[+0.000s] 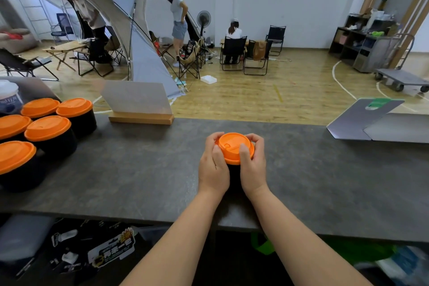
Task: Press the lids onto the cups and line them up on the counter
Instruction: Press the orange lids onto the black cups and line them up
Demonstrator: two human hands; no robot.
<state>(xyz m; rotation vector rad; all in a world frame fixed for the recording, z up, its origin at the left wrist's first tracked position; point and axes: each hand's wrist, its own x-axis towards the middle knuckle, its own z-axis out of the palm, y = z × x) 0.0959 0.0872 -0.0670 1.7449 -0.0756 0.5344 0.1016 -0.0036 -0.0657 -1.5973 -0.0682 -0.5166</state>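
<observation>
At the middle of the worktop (144, 169), both hands close around one orange lid (233, 147) seated on a black cup (234, 170). The left hand (212, 165) wraps the rim from nine o'clock, fingers curled over the far edge and thumb lying along the near side; the right hand (253, 165) mirrors it from three o'clock, thumb laid on the lid's top and fingers hooked over the far rim. So the grip is a two-handed clasp pinching the lid's edge, with the lid sitting squarely between the palms and the cup's dark body mostly hidden beneath and between the wrists. Whether the lid has snapped fully home cannot be told; it looks level, which suggests the pressing is at or near its finish.

Outward toward nine and ten o'clock, well apart from the hands, five lidded cups (51, 133) stand clustered at the worktop's left end, all orange-topped. They sit in a loose bunch of staggered rows, so the lining-up appears only roughly done. A white cup (9, 97) with a clear lid stands behind them at the far left edge.

My judgement: most of the capping is done, this cup is the one in hand, and it must yet join the others. No uncapped cups or loose lids show on the worktop, though more may lie out of sight.
</observation>
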